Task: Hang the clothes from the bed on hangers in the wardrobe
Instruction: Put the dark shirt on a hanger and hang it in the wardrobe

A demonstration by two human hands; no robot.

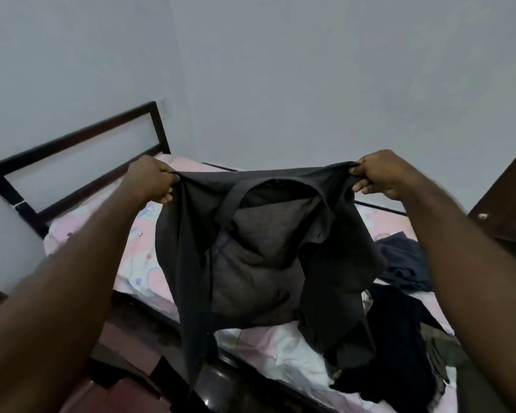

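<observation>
Above the bed (137, 263), I am holding the grey shirt (259, 248) spread crosswise — left hand (149, 181), right hand (382, 174) each pinching one shoulder, level.

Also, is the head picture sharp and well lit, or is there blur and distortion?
Head view: dim, even light; motion blur smears the headboard and right forearm; the dark shirt shows little detail; the wide-angle lens bends the edges.
</observation>
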